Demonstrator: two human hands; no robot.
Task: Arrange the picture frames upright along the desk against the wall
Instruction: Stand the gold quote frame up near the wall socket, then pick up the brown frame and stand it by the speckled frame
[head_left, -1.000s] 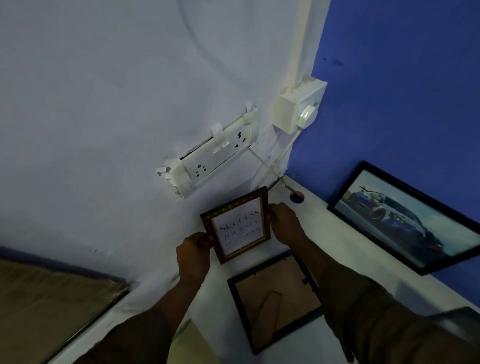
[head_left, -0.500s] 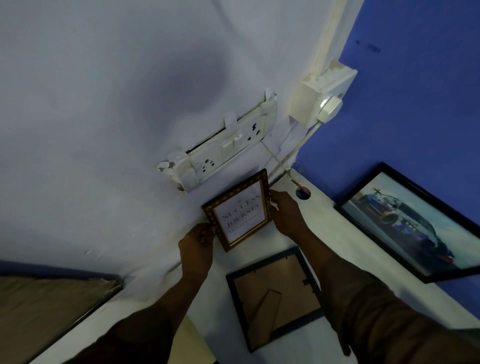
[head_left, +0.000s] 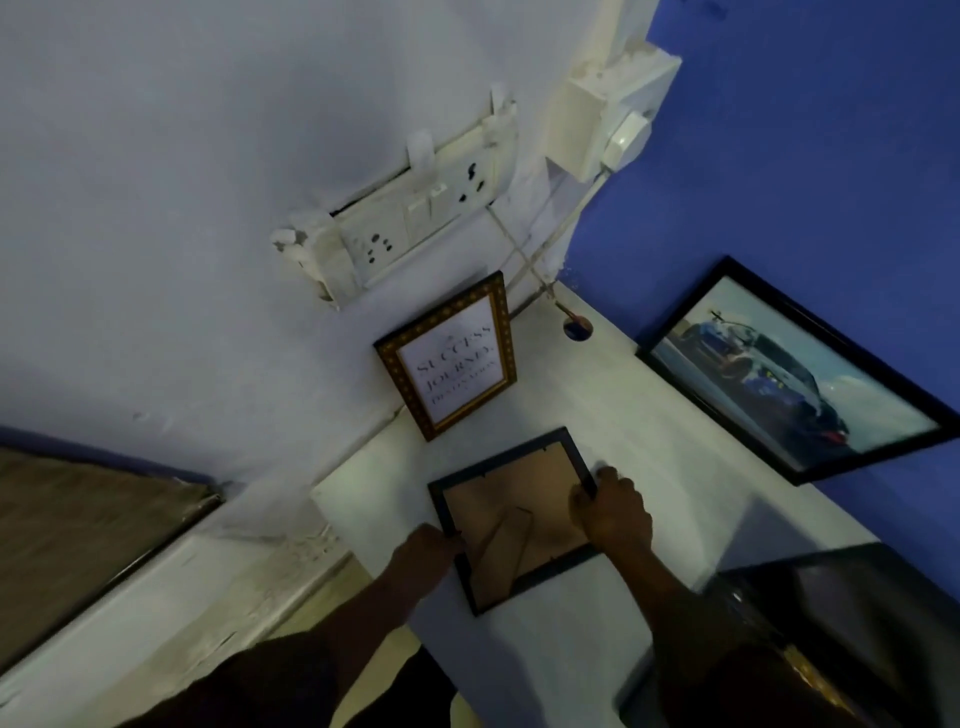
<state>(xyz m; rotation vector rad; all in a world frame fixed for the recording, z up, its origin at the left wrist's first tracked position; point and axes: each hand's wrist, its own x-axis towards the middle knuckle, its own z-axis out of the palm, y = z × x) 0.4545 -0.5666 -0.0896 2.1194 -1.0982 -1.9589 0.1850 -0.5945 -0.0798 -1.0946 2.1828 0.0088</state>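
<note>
While flat (back up) | black frame (head_left: 519, 514) | left hand (head_left: 428, 553), right hand (head_left: 613, 512) gripping its sides

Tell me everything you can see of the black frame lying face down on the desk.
The black frame lies face down on the white desk, below the gold-bordered quote frame. Its thin black border surrounds a brown backing board with a folding easel stand and small retaining clips. The left hand grips its left edge, and the right hand its right edge.
</note>
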